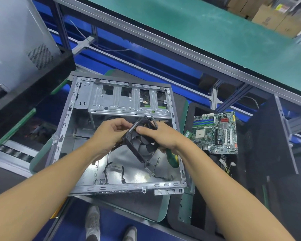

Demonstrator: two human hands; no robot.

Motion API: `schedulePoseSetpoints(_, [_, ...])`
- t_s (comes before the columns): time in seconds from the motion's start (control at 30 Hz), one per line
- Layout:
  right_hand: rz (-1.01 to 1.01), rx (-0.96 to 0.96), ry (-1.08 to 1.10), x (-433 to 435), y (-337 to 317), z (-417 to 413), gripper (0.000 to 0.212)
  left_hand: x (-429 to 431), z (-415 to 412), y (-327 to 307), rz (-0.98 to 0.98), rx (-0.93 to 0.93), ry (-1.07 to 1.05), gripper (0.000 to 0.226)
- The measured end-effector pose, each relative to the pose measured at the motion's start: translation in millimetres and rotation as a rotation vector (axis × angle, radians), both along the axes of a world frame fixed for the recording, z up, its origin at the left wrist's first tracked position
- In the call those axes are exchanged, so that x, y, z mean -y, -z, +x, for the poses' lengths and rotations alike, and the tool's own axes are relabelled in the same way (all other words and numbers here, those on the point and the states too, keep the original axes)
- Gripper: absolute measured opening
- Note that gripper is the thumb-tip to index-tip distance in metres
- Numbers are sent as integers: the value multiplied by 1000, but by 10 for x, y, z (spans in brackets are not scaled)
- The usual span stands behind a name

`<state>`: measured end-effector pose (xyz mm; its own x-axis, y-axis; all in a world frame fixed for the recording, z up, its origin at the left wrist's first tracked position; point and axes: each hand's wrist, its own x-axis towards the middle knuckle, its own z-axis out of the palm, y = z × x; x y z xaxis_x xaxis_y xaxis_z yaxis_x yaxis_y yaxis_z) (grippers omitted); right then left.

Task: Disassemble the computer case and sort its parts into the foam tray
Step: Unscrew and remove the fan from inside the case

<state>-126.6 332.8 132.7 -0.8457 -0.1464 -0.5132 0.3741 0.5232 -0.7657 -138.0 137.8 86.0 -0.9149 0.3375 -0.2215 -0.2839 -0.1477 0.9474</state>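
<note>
An open grey computer case (87, 105) lies on its side in the middle, its drive cage at the far end. Above its bare floor both hands hold a black case fan (142, 146), tilted on edge. My left hand (109, 134) grips the fan's left upper corner. My right hand (160, 136) grips the frame from the right, and a green and yellow screwdriver handle (172, 158) sticks out below its palm. A thin wire trails from the fan down to the case floor. A green motherboard (215, 133) lies in the black foam tray (198, 211) at the right.
A grey side panel (16, 49) leans on black foam at the upper left. A green conveyor belt (215, 32) runs across the back. Loose black cables (108, 171) lie inside the case. White connectors (228, 165) sit below the motherboard. My shoes (93, 221) show at the bottom.
</note>
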Motion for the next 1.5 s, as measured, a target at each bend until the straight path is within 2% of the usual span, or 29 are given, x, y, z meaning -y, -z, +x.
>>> schedulePoseSetpoints(0.1, [-8,37,6,-3,16,2,49,-5,-3,31,2,-15,-10,14])
schedulePoseSetpoints(0.23, [-4,62,-18,-2,28,13,44,-12,16,37,16,-88,36,9])
schedulePoseSetpoints(0.33, [-31,76,-11,4,39,4,48,-33,43,2,59,-112,34,8])
schedulePoseSetpoints(0.53, [-248,201,65,-53,97,19,54,-109,34,-97,56,-171,97,33])
schedulePoseSetpoints(0.63, [-324,291,67,-58,135,24,64,-175,58,-119,28,-157,71,24])
schedulePoseSetpoints(0.8, [-564,350,11,-105,193,44,62,-312,91,-171,59,-121,-32,20])
schedulePoseSetpoints(0.87, [-597,368,23,-134,213,32,62,-340,107,-211,79,-108,-60,18])
schedulePoseSetpoints(1.03, [-571,336,84,-164,209,48,45,-380,117,-200,44,-102,-152,30])
schedulePoseSetpoints(1.1, [-550,285,68,-158,197,63,49,-370,115,-176,24,-90,-160,30])
schedulePoseSetpoints(1.2, [-389,248,84,-129,180,43,59,-320,82,-158,0,-69,-155,33])
schedulePoseSetpoints(1.3, [-252,194,79,-75,166,14,56,-288,46,-151,-6,-47,-144,31])
schedulePoseSetpoints(1.5, [-294,217,87,-78,166,56,34,-276,34,-128,-54,-41,-91,26])
